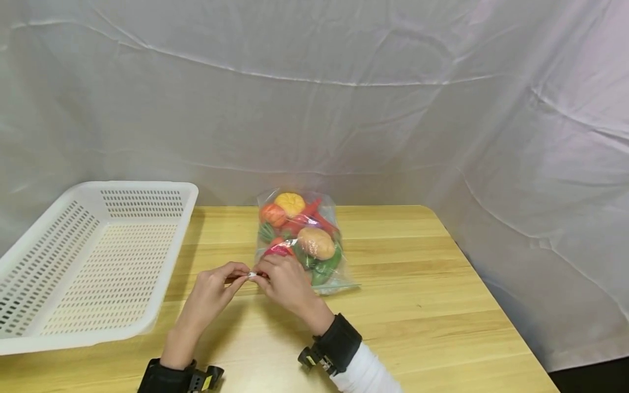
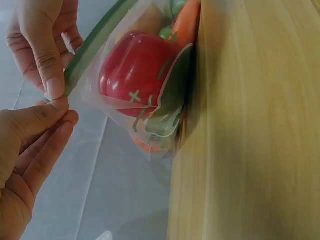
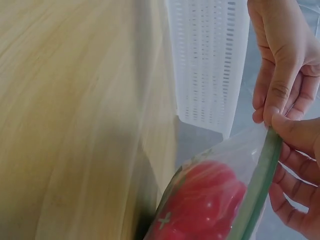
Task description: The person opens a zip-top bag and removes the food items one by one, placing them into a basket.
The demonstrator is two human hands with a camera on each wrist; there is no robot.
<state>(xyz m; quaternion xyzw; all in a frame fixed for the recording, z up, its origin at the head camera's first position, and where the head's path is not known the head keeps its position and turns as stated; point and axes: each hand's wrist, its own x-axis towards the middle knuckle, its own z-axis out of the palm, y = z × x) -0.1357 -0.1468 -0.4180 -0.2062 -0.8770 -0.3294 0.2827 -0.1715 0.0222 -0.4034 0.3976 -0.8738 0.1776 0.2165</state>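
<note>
The clear zip bag (image 1: pixel 301 240) of toy vegetables is lying on the table (image 1: pixel 417 284), just right of the white basket (image 1: pixel 88 262), its long axis running away from the person. Both hands are meeting at its near left corner: the left hand (image 1: pixel 216 289) and right hand (image 1: pixel 285 281) are each pinching the green zip strip (image 2: pixel 92 47), equally near

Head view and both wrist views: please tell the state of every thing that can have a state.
zip bag: lying on the table, full of toy vegetables
green zip strip: pinched by both hands
left hand: pinching the strip
right hand: pinching the strip
white basket: upright
</note>
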